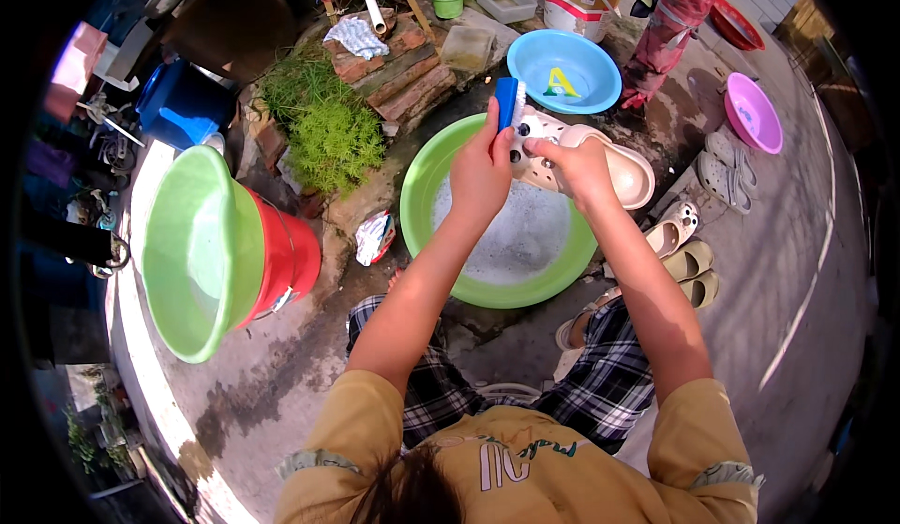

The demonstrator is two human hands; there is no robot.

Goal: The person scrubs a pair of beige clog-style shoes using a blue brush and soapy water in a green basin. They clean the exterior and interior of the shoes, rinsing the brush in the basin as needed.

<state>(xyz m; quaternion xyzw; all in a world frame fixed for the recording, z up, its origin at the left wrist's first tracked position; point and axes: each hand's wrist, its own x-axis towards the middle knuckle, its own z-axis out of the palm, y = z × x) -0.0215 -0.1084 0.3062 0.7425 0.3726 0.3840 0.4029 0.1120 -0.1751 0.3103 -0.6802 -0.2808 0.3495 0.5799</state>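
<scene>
In my left hand (483, 170) is a blue scrub brush (507, 102), its white bristles turned right against the toe end of a cream clog (614, 158). My right hand (579, 163) is closed around the clog's side, thumb on its upper near the dark round charms. The clog has holes in its toe and a heel strap. Both hands are above a green basin (429, 266) that holds grey, sudsy water (516, 238).
Left of me, a tilted green tub (230, 271) leans on a red bucket (281, 260). A blue basin (562, 65) lies beyond the green one. Several clogs (692, 260) and grey sandals (727, 175) line the right side. A torn packet (374, 237) sits beside the basin.
</scene>
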